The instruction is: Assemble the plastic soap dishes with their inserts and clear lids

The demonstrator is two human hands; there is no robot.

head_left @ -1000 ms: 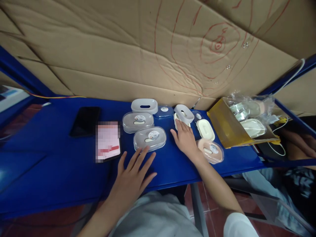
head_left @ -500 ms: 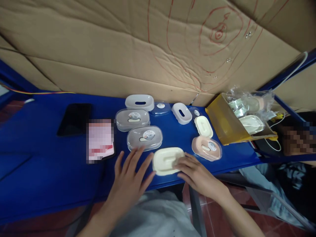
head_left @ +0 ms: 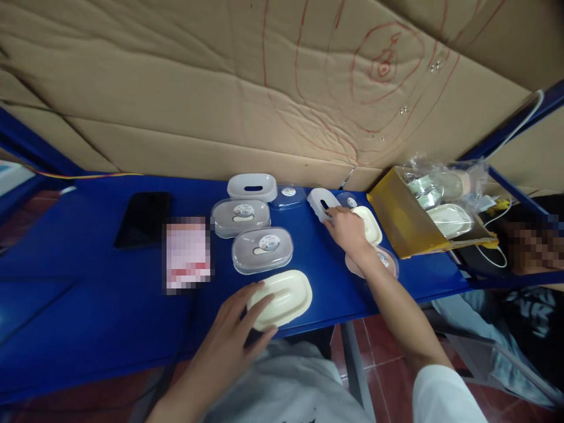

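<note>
My left hand (head_left: 242, 317) grips the left end of a cream soap dish base (head_left: 284, 299), fingers over its top and thumb at the near edge. It is tilted a little near the table's front edge. Further back, my right hand (head_left: 346, 229) has its fingers closed on the near right edge of a light grey slotted soap dish tray (head_left: 320, 202). Beside that hand lies another cream dish base (head_left: 372, 225), partly covered by it. My right forearm hides much of a pink lidded soap dish (head_left: 386, 261). Two grey soap dishes with clear lids (head_left: 263, 249) lie left of centre.
At the back stand another grey slotted tray (head_left: 252, 187) and two clear lids (head_left: 288, 197). A yellow-edged box (head_left: 396, 217) of wrapped dishes is on the right. A black phone (head_left: 143, 218) and a blurred pink-screened device (head_left: 187, 252) lie left. Someone sits at far right.
My right hand has left the cream dish base and reached back to the grey slotted tray. My left hand has moved onto the cream base, which has turned and shifted slightly left.
</note>
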